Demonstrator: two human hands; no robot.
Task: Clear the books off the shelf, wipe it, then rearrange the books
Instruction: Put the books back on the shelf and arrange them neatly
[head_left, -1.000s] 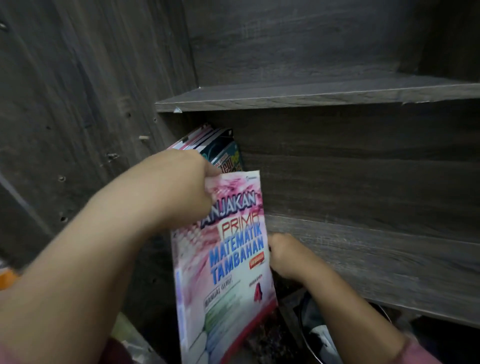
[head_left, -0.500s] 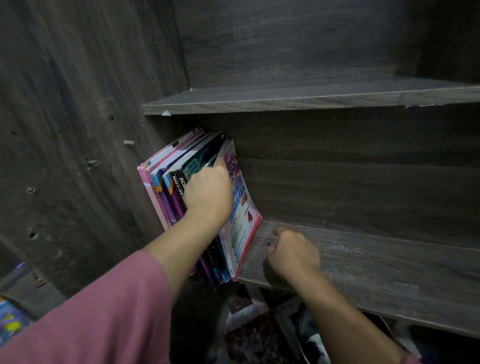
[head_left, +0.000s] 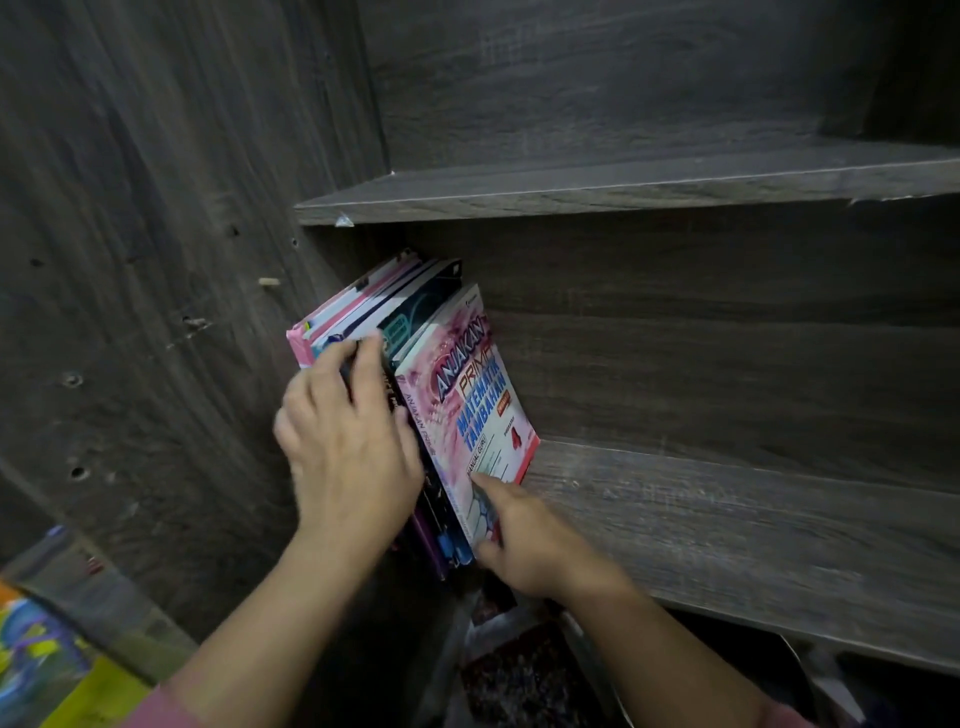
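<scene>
- A row of books (head_left: 395, 332) stands at the 9 o'clock end of the shelf (head_left: 727, 530). They lean against the side panel (head_left: 182, 260), spines towards the viewer.
- The outermost one, at the row's 3 o'clock side, is a pink maths book (head_left: 467, 395) that touches its neighbour.
- The left hand (head_left: 348, 452) lies over the spines, its fingers (head_left: 363, 358) spread and nearly straight, pressing the row rather than gripping it.
- The right hand (head_left: 530, 540) pinches the pink book's lower front corner, with the forefinger on the cover and the thumb at the spine edge.
- This looks like the rearranging step, with books going back on the shelf.
- The next move likely calls for squaring the leaning row upright and flush before either hand lets go, or it may slump towards 3 o'clock.
- The shelf is dark grey wood grain, faintly scuffed, bare from the books out to 3 o'clock.
- An upper shelf (head_left: 623, 182) runs across at 12 o'clock.
- Dim clutter (head_left: 519, 675) sits below at 6 o'clock, and colourful covers (head_left: 31, 654) lie at 7 o'clock.
</scene>
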